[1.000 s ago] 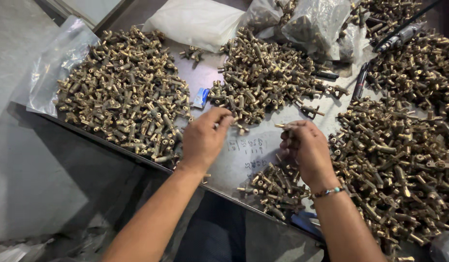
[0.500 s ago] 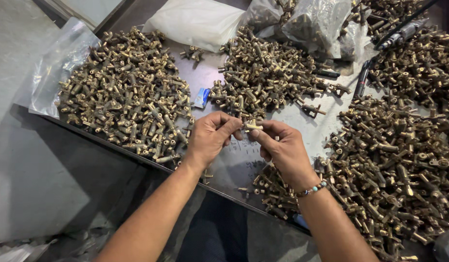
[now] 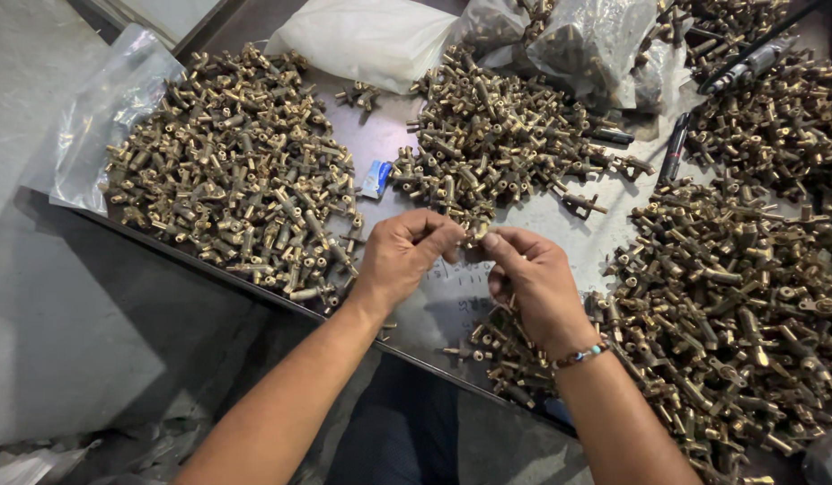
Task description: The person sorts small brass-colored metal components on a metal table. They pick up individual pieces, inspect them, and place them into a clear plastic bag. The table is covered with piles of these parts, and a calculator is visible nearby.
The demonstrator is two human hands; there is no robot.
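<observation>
My left hand (image 3: 405, 256) and my right hand (image 3: 533, 283) meet over the middle of a metal table (image 3: 560, 220). Their fingertips pinch one small brass fitting (image 3: 474, 235) between them, mostly hidden by the fingers. A beaded bracelet (image 3: 582, 355) circles my right wrist. A big heap of brass fittings (image 3: 241, 189) lies to the left of my left hand. Another heap (image 3: 497, 135) sits just beyond the hands, and a third heap (image 3: 748, 296) spreads to the right of my right hand.
Clear plastic bags (image 3: 101, 117) lie under the left heap and at the back (image 3: 596, 45), beside a white bag (image 3: 367, 40). A small blue packet (image 3: 376, 178) lies between heaps. Dark pen-like tools (image 3: 675, 148) rest at the back right. The table edge (image 3: 254, 287) runs diagonally near me.
My right hand left the right heap and came to the middle to meet my left hand. Both hands now pinch one fitting between them.
</observation>
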